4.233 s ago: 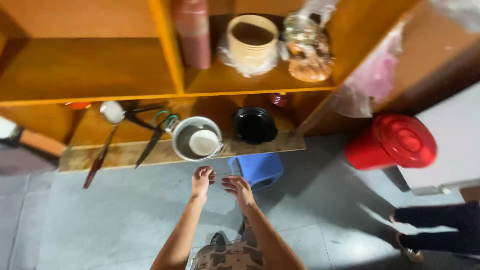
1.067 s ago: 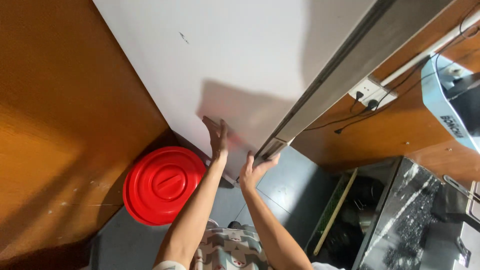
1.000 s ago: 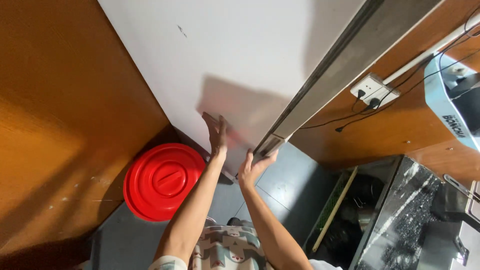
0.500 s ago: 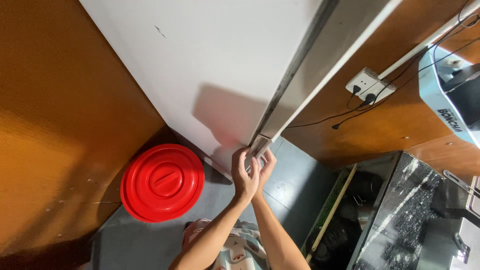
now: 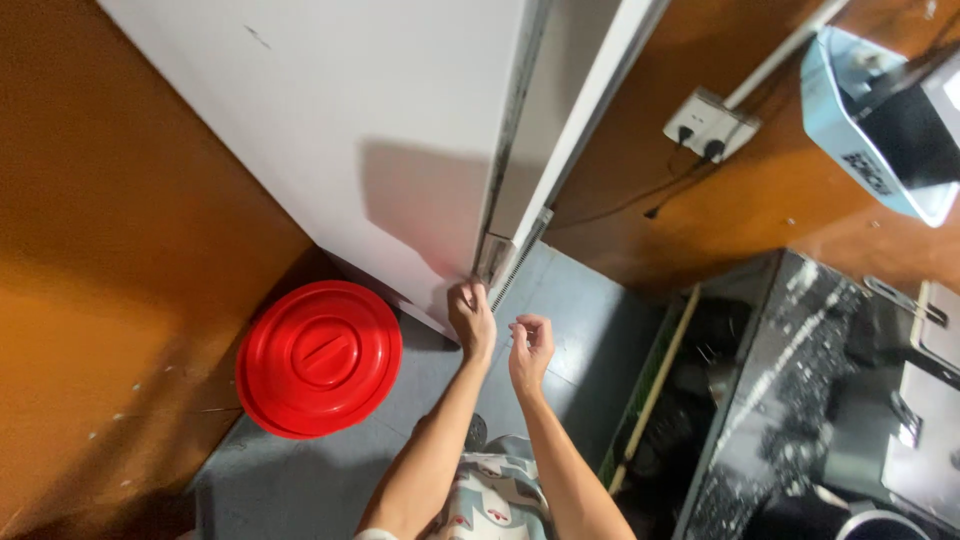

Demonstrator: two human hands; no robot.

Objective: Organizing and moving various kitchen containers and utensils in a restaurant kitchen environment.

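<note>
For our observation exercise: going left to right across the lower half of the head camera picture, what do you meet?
Red lid → left hand → right hand → black stone counter

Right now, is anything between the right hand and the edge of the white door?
Nothing visible is. The left hand already touches the lower edge of the white door, and the right hand hangs just beside it, with only bare grey floor behind the gap.

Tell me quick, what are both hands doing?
Left hand: closed on the bottom corner of the white refrigerator door.
Right hand: fingers loosely curled, holding nothing, just off the door.
</note>
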